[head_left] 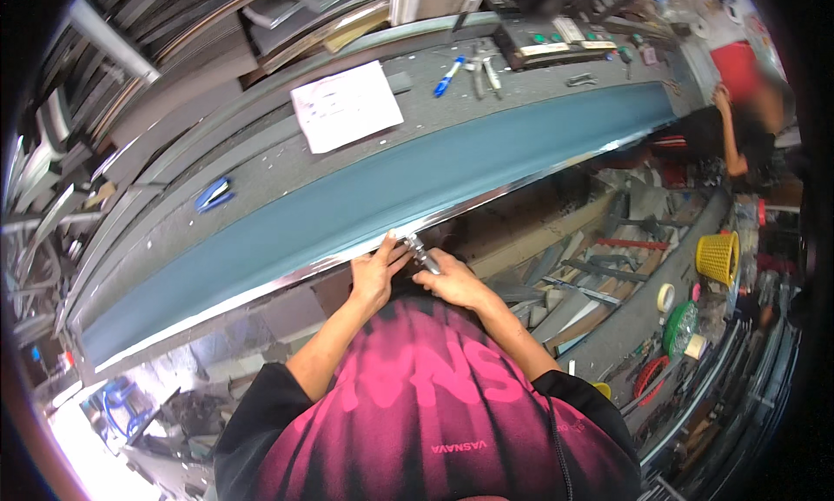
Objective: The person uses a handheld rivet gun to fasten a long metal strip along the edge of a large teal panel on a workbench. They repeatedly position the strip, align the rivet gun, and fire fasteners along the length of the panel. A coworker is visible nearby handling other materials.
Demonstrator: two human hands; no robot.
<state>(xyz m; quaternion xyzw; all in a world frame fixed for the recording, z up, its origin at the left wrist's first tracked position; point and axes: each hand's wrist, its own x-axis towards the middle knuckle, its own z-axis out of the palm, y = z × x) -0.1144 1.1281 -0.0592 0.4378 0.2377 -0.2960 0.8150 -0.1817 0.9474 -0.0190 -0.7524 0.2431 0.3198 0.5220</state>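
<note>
A long blue-grey panel (365, 206) with a shiny metal strip along its near edge lies across the workbench (261, 167). My right hand (453, 281) is closed round a slim silver hand tool (423, 253), whose exact kind I cannot make out. The tool's head meets the panel's near edge. Beside it, my left hand (373, 273) reaches to the same edge with its fingers stretched and apart. One fingertip rests at the shiny strip, and the others come close to the tool's head.
On the bench lie a white paper sheet (347, 106), a blue stapler (214, 194), a blue marker (449, 75) and pliers (477, 74). A bin of metal offcuts (599, 266) stands at right, near a yellow basket (718, 257). Another person (754, 123) is at far right.
</note>
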